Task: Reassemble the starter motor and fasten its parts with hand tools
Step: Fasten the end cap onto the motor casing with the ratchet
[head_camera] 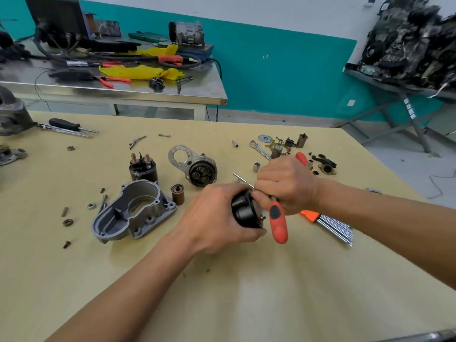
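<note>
My left hand (217,215) grips a black cylindrical motor body (246,212) just above the wooden table (222,304). My right hand (287,183) is closed around a screwdriver with a red and black handle (278,223); the handle points down toward me, and a thin metal shaft (243,180) sticks out past the fingers. The fingertips of that hand touch the top edge of the motor body. The grey cast housing (134,211) lies to the left. The solenoid (143,167) and the planetary gear unit (199,169) stand behind it.
A hex key set with an orange holder (330,225) lies right of my hands. Small parts, a socket (256,167) and a spanner (260,150) sit at the back right. Loose bolts and nuts (67,222) are scattered left. A copper bushing (177,193) stands by the housing.
</note>
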The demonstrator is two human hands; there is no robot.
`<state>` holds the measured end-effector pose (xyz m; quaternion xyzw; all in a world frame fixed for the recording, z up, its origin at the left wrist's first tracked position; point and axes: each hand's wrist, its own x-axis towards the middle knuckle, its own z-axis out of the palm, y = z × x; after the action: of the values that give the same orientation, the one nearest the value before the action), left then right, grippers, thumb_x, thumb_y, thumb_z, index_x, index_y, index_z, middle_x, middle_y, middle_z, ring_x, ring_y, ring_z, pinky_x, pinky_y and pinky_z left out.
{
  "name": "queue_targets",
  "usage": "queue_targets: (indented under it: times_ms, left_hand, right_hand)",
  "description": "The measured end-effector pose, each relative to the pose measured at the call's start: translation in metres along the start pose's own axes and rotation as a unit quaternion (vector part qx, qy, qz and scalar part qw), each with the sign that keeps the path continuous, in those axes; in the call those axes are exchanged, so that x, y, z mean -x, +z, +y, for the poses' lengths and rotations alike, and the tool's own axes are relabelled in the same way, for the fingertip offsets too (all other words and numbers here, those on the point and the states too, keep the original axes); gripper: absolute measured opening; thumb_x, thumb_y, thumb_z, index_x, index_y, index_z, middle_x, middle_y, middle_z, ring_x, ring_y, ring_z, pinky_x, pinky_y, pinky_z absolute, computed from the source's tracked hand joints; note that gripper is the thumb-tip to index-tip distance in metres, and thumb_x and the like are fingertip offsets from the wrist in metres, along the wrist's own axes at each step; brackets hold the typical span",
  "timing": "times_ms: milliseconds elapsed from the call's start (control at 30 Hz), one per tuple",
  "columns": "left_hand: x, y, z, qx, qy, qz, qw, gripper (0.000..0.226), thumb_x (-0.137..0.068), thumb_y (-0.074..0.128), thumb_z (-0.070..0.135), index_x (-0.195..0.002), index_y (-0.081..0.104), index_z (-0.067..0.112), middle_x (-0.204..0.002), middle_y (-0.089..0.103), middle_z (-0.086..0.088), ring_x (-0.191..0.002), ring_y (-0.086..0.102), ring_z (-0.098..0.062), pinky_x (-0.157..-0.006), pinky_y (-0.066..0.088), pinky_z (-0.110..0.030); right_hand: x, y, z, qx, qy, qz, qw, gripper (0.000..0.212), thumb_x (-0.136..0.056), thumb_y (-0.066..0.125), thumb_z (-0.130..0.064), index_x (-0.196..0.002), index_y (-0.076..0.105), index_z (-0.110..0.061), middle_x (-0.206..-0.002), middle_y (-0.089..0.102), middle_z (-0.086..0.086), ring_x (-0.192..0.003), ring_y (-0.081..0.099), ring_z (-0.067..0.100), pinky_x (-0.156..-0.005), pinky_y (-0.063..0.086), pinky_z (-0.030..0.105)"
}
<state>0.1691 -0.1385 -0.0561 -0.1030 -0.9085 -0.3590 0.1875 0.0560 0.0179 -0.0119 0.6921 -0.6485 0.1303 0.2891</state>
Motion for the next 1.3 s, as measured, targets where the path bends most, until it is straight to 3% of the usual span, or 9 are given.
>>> queue_targets:
  times_ms: [67, 167, 233, 333, 533, 667, 800, 967, 1300]
  left_hand:
    - [0.000, -0.003, -0.003, 0.018, -0.017, -0.003, 1.000, 0.040, -0.057, 0.079, 0.052, -0.086, 0.062, 0.031, -0.070, 0.062, 0.011, -0.064, 0.057, -0.011, -0.058, 0.051, -0.034]
    - [0.003, -0.004, -0.001, 0.012, -0.054, 0.012, 0.998, 0.054, -0.053, 0.078, 0.059, -0.100, 0.062, 0.037, -0.081, 0.068, 0.016, -0.075, 0.064, -0.006, -0.066, 0.055, -0.035]
    - [0.005, -0.002, 0.003, -0.002, -0.071, 0.023, 0.997, 0.053, -0.054, 0.076, 0.059, -0.099, 0.060, 0.036, -0.080, 0.067, 0.016, -0.076, 0.063, -0.007, -0.066, 0.054, -0.037]
    - [0.006, -0.001, 0.008, -0.015, -0.085, 0.028, 0.996, 0.049, -0.056, 0.077, 0.055, -0.096, 0.059, 0.033, -0.078, 0.066, 0.013, -0.076, 0.062, -0.011, -0.067, 0.053, -0.039]
    - [0.006, -0.001, 0.013, -0.023, -0.101, 0.044, 0.994, 0.050, -0.058, 0.076, 0.054, -0.099, 0.060, 0.031, -0.080, 0.067, 0.013, -0.079, 0.064, -0.013, -0.068, 0.054, -0.040]
    - [0.005, 0.001, 0.014, -0.044, -0.106, 0.028, 0.993, 0.048, -0.058, 0.074, 0.057, -0.096, 0.059, 0.031, -0.079, 0.065, 0.012, -0.078, 0.062, -0.012, -0.068, 0.054, -0.039]
    - [0.006, 0.002, 0.015, -0.051, -0.110, 0.032, 0.992, 0.045, -0.058, 0.075, 0.056, -0.092, 0.059, 0.031, -0.078, 0.064, 0.014, -0.076, 0.060, -0.010, -0.066, 0.053, -0.038]
    - [0.008, 0.002, 0.015, -0.037, -0.113, 0.050, 0.992, 0.050, -0.060, 0.077, 0.054, -0.102, 0.060, 0.032, -0.083, 0.067, 0.014, -0.082, 0.063, -0.013, -0.069, 0.053, -0.040]
    - [0.008, 0.001, 0.012, -0.037, -0.083, 0.049, 0.995, 0.050, -0.055, 0.074, 0.061, -0.096, 0.057, 0.036, -0.080, 0.065, 0.018, -0.078, 0.062, -0.005, -0.067, 0.054, -0.037]
  right_hand:
    - [-0.001, 0.004, -0.004, -0.011, 0.040, 0.024, 0.999, 0.040, -0.094, 0.048, -0.013, -0.054, 0.049, -0.008, -0.049, 0.040, 0.005, -0.041, 0.032, 0.023, -0.043, 0.027, 0.028]
    - [-0.003, 0.013, -0.014, -0.055, 0.196, 0.051, 0.978, 0.040, -0.088, 0.056, -0.005, -0.054, 0.040, -0.019, -0.048, 0.032, -0.009, -0.042, 0.026, 0.015, -0.042, 0.026, 0.026]
    - [-0.003, 0.019, -0.020, -0.068, 0.297, 0.057, 0.951, 0.046, -0.084, 0.060, -0.006, -0.056, 0.030, -0.027, -0.047, 0.028, -0.012, -0.041, 0.029, 0.016, -0.046, 0.025, 0.026]
    - [-0.004, 0.022, -0.026, -0.063, 0.361, 0.055, 0.929, 0.054, -0.086, 0.059, -0.011, -0.053, 0.021, -0.031, -0.043, 0.026, -0.013, -0.041, 0.031, 0.018, -0.050, 0.024, 0.024]
    - [-0.013, 0.021, -0.033, -0.041, 0.421, 0.045, 0.905, 0.057, -0.093, 0.057, -0.022, -0.047, 0.024, -0.026, -0.041, 0.030, -0.011, -0.042, 0.035, 0.018, -0.050, 0.023, 0.025]
    - [-0.005, 0.011, -0.029, 0.005, 0.413, -0.037, 0.910, 0.055, -0.093, 0.057, -0.024, -0.046, 0.027, -0.024, -0.041, 0.032, -0.008, -0.044, 0.035, 0.008, -0.050, 0.022, 0.027]
    - [-0.011, 0.001, -0.030, 0.014, 0.403, -0.097, 0.910, 0.049, -0.088, 0.023, -0.049, -0.047, 0.032, -0.023, -0.046, 0.044, -0.006, -0.048, 0.044, 0.014, -0.049, 0.020, 0.024]
    - [-0.019, 0.012, -0.031, 0.001, 0.481, -0.060, 0.875, 0.052, -0.090, 0.052, -0.030, -0.042, 0.034, -0.023, -0.045, 0.040, -0.007, -0.044, 0.039, 0.013, -0.046, 0.020, 0.024]
    - [-0.026, -0.010, -0.022, -0.107, 0.537, -0.093, 0.832, 0.058, -0.099, 0.046, -0.047, -0.048, 0.035, -0.022, -0.035, 0.041, -0.011, -0.035, 0.041, 0.007, -0.040, 0.030, 0.025]
